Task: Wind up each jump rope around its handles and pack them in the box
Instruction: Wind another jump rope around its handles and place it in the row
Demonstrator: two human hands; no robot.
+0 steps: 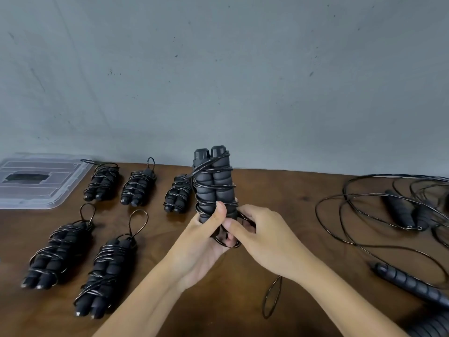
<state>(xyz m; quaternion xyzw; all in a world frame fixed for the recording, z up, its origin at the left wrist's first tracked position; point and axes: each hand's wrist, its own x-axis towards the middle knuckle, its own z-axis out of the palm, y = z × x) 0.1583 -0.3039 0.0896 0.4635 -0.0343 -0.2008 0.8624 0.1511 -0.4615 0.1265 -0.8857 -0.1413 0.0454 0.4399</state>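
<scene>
Our left grip clasps the upright wound jump rope while our right grip pinches its cord end above the desk.

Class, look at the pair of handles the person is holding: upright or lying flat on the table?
Upright. The left hand grips the lower end of the handles, whose caps point up, clear of the table.

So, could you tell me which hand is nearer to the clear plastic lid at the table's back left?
The left hand. It grips the upright jump rope mid-table, on the clear plastic lid's side; the right hand pinches the cord farther right.
</scene>
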